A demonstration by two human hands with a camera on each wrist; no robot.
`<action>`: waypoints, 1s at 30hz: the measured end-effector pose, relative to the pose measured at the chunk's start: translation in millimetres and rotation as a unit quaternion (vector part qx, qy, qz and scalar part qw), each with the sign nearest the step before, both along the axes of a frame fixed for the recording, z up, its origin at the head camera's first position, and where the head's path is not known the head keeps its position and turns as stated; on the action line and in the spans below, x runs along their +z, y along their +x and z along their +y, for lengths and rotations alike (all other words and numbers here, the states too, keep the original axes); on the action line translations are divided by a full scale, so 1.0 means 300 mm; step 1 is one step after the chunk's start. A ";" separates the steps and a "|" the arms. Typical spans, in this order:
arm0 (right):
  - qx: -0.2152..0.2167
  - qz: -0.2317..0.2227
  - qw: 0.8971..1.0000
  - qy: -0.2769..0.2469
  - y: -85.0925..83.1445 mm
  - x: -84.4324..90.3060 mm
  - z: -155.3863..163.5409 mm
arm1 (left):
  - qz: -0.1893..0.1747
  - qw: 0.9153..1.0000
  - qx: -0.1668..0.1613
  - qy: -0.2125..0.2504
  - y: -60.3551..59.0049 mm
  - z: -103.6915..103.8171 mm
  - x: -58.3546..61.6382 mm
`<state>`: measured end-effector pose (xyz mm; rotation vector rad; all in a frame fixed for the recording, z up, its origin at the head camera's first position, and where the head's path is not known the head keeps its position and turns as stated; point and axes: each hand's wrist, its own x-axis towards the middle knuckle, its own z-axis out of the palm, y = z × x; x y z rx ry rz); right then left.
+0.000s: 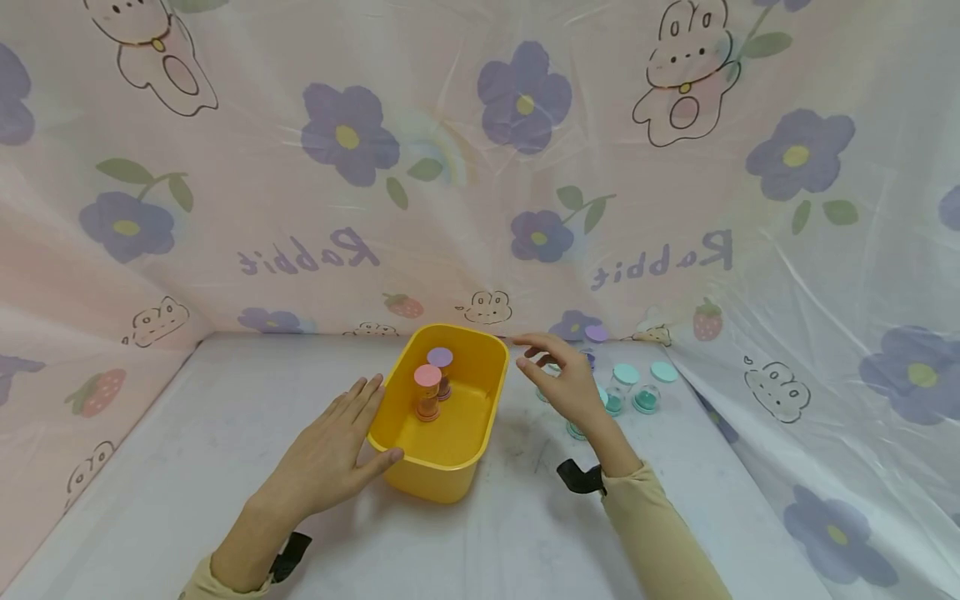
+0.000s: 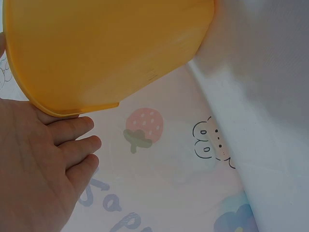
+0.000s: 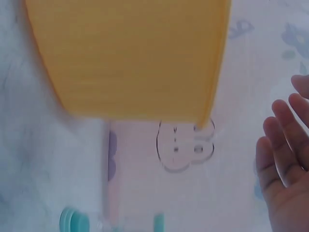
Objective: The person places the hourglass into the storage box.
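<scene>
My left hand (image 1: 322,462) lies with extended fingers along the left side of a yellow plastic bin (image 1: 429,482), thumb over its near rim. In the left wrist view, the fingers (image 2: 72,129) show right at the bin's lip. Inside the bin stand a pink-capped sand timer (image 1: 427,377) and, behind it, a purple-capped sand timer (image 1: 440,358). Just past the bin's right rim hovers my right hand (image 1: 566,379), fingers loosely bent and holding nothing. Its separated fingers (image 3: 280,154) appear in the right wrist view.
Several teal-capped sand timers (image 1: 647,398) stand right of the bin, some partly hidden by the right hand. Another purple-capped timer (image 1: 596,334) is behind them. A patterned curtain (image 1: 450,192) rises at the back and sides of the white table (image 1: 525,533).
</scene>
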<state>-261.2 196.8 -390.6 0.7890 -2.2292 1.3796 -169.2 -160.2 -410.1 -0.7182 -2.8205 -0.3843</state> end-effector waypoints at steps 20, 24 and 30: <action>-0.114 -0.056 0.992 -0.005 0.077 -0.094 0.278 | 0.002 1.000 -0.001 0.000 -0.005 -0.001 -0.003; -0.123 -0.102 0.987 0.012 0.072 -0.144 0.326 | -0.002 1.000 -0.001 0.001 -0.005 -0.001 -0.003; -0.109 -0.183 0.976 0.039 0.077 -0.192 0.360 | -0.007 1.000 0.000 0.003 -0.006 0.000 -0.006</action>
